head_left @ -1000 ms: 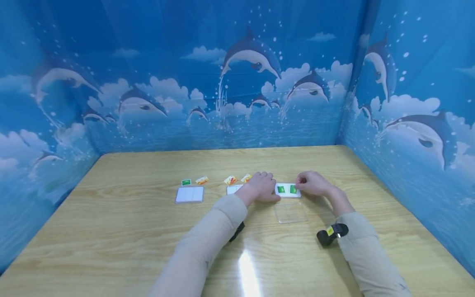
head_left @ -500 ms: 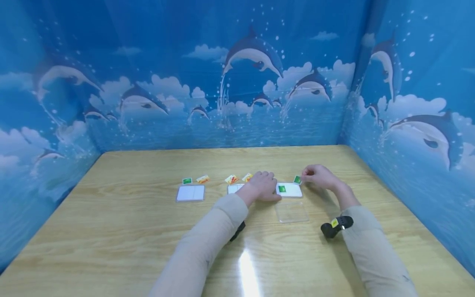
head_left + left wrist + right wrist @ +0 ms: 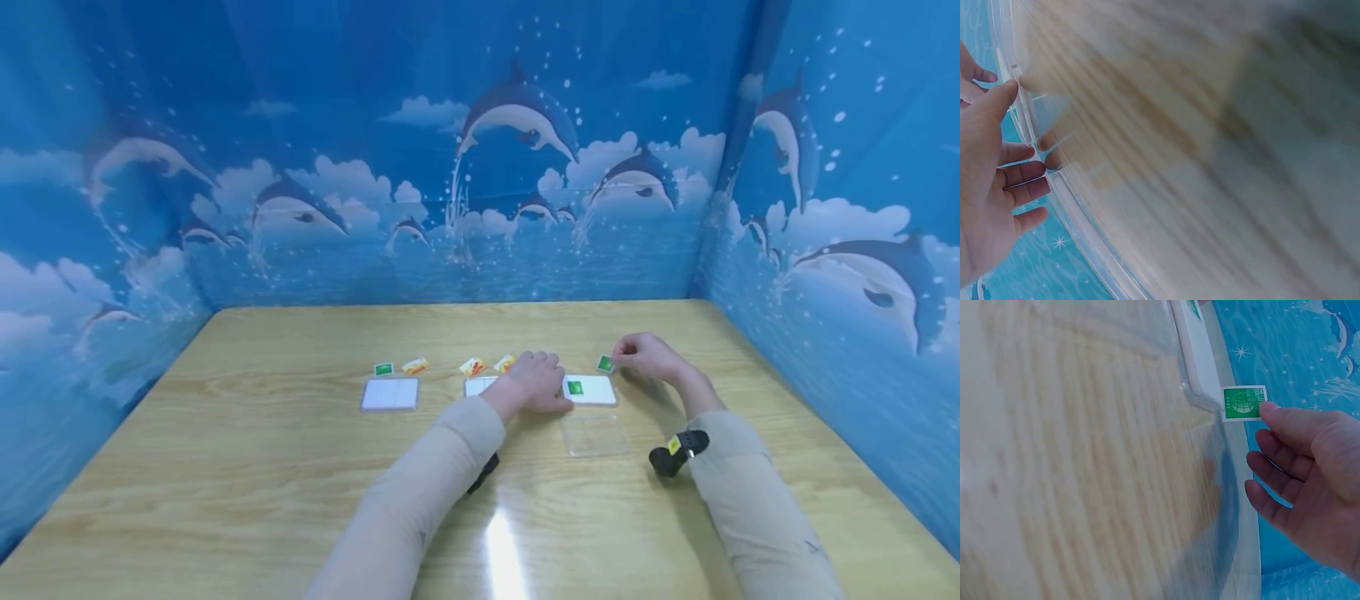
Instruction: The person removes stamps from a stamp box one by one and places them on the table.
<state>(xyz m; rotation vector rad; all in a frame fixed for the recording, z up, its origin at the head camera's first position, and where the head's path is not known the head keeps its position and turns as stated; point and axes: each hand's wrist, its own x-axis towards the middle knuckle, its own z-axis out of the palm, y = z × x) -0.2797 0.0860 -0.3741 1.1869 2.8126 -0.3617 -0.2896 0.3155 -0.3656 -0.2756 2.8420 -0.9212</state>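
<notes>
At the back right of the head view, my right hand (image 3: 651, 358) pinches a green postage stamp (image 3: 605, 363) by its edge. In the right wrist view, thumb and forefinger hold that stamp (image 3: 1242, 403), with a green globe-like design and white toothed border, just past the case's corner. A flat white case (image 3: 600, 390) lies below it, with a second green stamp (image 3: 575, 387) on its left half. My left hand (image 3: 536, 383) rests at that case's left end, its fingers loosely extended; it partly hides a middle white case (image 3: 478, 386).
A clear plastic lid (image 3: 596, 436) lies in front of the right case. Further left is another white case (image 3: 390, 394), with a green stamp (image 3: 384, 368) and an orange-yellow stamp (image 3: 415, 366) behind it. Two more orange-yellow stamps (image 3: 473, 367) lie behind the middle case.
My right hand has moved the green stamp from the right half of the white case to just behind its back right corner. The left hand has stayed in place.
</notes>
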